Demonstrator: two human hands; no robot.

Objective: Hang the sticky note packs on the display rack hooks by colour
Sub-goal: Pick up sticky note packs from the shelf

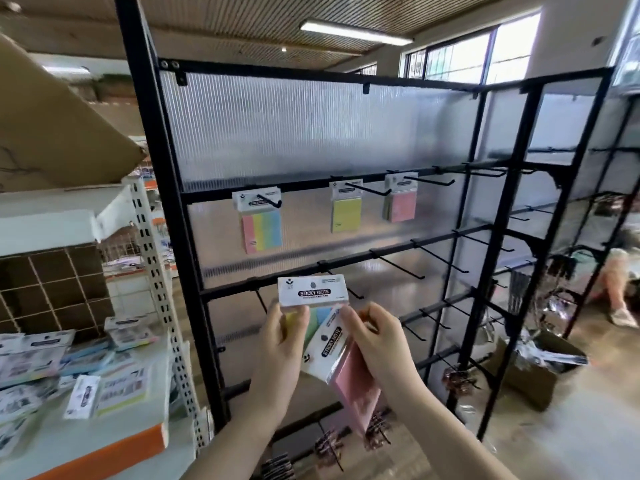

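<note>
Left hand (282, 336) pinched multicolour striped sticky note pack with white card header (312, 293); right hand (375, 336) gripped pink sticky note pack, tilted (349, 375), both low before black wire display rack (346, 261). Looked light, slick in wrap, header stiff-ish; best held just under header, hang hole free. Matching packs hung on top hooks (367, 190).

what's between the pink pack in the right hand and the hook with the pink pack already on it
Nothing visible. The right hand holds the pink pack low in front of the rack; the hook carrying the hung pink pack juts out bare at its tip, with open air between.
</note>
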